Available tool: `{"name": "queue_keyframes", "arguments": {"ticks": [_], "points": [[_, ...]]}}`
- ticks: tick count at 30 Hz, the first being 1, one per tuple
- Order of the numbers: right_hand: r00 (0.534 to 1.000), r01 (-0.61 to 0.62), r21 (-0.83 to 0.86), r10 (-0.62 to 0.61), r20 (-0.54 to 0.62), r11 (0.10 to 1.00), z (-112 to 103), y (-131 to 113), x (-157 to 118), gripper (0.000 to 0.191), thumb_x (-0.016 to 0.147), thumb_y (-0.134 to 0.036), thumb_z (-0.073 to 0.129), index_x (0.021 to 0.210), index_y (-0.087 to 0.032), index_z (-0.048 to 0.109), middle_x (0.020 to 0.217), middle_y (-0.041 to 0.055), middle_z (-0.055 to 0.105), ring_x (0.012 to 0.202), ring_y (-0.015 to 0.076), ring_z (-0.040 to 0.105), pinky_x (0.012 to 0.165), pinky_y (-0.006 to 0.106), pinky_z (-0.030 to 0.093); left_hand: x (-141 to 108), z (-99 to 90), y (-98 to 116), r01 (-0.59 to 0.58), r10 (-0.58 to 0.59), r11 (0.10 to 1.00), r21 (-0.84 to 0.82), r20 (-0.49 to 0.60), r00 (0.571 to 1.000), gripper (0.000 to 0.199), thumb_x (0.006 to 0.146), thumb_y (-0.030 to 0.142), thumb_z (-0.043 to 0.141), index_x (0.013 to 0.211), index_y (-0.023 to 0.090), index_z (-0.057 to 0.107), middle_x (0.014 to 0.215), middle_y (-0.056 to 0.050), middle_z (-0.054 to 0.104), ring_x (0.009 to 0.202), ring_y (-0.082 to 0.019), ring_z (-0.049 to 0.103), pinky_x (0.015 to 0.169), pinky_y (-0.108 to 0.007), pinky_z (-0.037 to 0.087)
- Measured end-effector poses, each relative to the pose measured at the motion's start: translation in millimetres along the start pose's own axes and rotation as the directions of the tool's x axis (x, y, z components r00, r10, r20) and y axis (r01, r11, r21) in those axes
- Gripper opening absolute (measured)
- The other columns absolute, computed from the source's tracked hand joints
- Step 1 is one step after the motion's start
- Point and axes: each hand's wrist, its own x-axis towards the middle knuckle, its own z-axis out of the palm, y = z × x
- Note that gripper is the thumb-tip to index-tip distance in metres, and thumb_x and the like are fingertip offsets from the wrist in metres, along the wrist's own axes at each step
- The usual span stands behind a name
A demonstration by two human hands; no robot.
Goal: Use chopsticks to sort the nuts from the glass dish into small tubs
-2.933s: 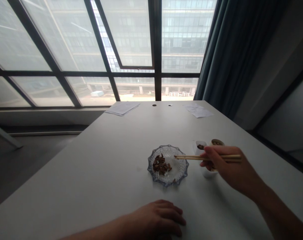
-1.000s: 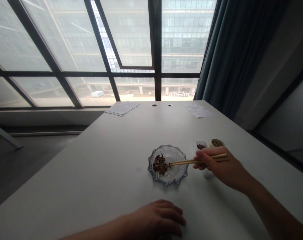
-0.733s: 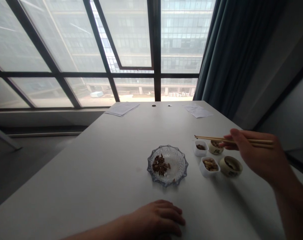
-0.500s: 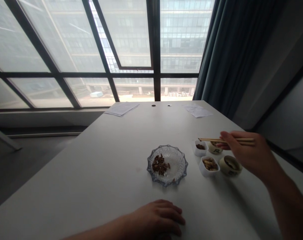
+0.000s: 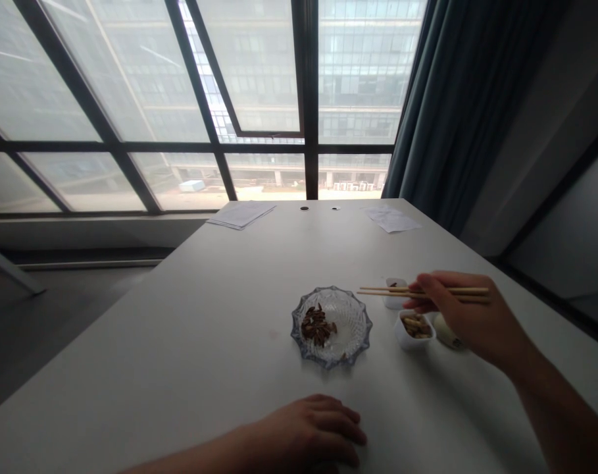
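Wooden chopsticks are gripped in my right hand, their tips near the right rim of a scalloped glass dish. No piece shows between the tips. Dark brown elongated pieces are heaped in the left part of that dish. Under the chopsticks is a small white cup with a little brown stuff in it, partly covered. In front of it, another white cup holds pale tan pieces. A cream-coloured pot is half hidden by my right hand. My left hand rests on the table, fingers extended.
The white table reaches to the window wall. Paper sheets lie at its far left and another sheet at its far right. A dark curtain hangs at the right.
My right hand has moved left with the chopsticks, from over the far white cup toward the glass dish. A dark bit at the tips is gone from view. My left hand stays put.
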Motion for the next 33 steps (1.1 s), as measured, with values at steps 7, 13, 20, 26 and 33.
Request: {"name": "queue_keyframes", "arguments": {"ticks": [7,13,20,26,33], "points": [[0.952,-0.032,0.012,0.027,0.305,0.999,38.2,3.5,-10.5,0.045,0.095,-0.060,0.068,0.089,-0.017,0.079,0.080,0.0083,0.081,0.077,0.0243,0.081,0.066,0.028,0.065,-0.4,2.3,-0.7,-0.020,0.021,1.000,0.018,-0.037,0.999,0.023,0.104,0.027,0.058,0.125,0.022,0.067,0.135,-0.009,0.072,0.138,-0.023,0.060,0.121,-0.035,0.044],[0.932,-0.008,0.015,0.002,0.362,1.000,49.7,11.6,-11.2,0.048,0.097,-0.060,0.064,0.087,-0.016,0.080,0.080,0.0087,0.081,0.078,0.0244,0.080,0.069,0.030,0.064,0.3,1.7,-0.3,-0.026,0.028,0.999,0.034,-0.042,0.999,0.022,0.105,0.027,0.057,0.124,0.021,0.066,0.134,-0.008,0.072,0.137,-0.023,0.061,0.121,-0.033,0.044],[0.960,-0.015,0.008,0.013,0.278,1.000,53.0,18.0,-12.3,0.054,0.098,-0.064,0.061,0.089,-0.015,0.082,0.084,0.0118,0.083,0.077,0.0261,0.080,0.072,0.034,0.064,0.8,-0.1,3.3,-0.002,0.002,1.000,0.023,-0.026,1.000,0.024,0.104,0.026,0.056,0.125,0.022,0.067,0.135,-0.010,0.072,0.138,-0.024,0.060,0.122,-0.037,0.043],[0.986,-0.002,0.003,0.002,0.167,1.000,32.5,0.5,-10.7,0.054,0.094,-0.066,0.065,0.092,-0.015,0.083,0.085,0.0139,0.082,0.074,0.0272,0.080,0.066,0.035,0.066,0.8,-0.4,1.0,-0.029,0.029,0.999,0.017,-0.034,0.999,0.024,0.104,0.026,0.056,0.125,0.021,0.066,0.135,-0.010,0.072,0.137,-0.024,0.061,0.121,-0.035,0.043],[0.926,0.061,-0.154,-0.114,-0.360,0.986,-27.2,-5.5,4.7,0.042,0.091,-0.060,0.072,0.092,-0.019,0.082,0.086,0.0142,0.083,0.076,0.0322,0.081,0.070,0.043,0.068,0.5,-0.2,-1.2,-0.024,0.024,0.999,0.022,-0.015,1.000,0.025,0.104,0.027,0.056,0.126,0.021,0.066,0.136,-0.009,0.071,0.138,-0.024,0.060,0.121,-0.035,0.044]]}}
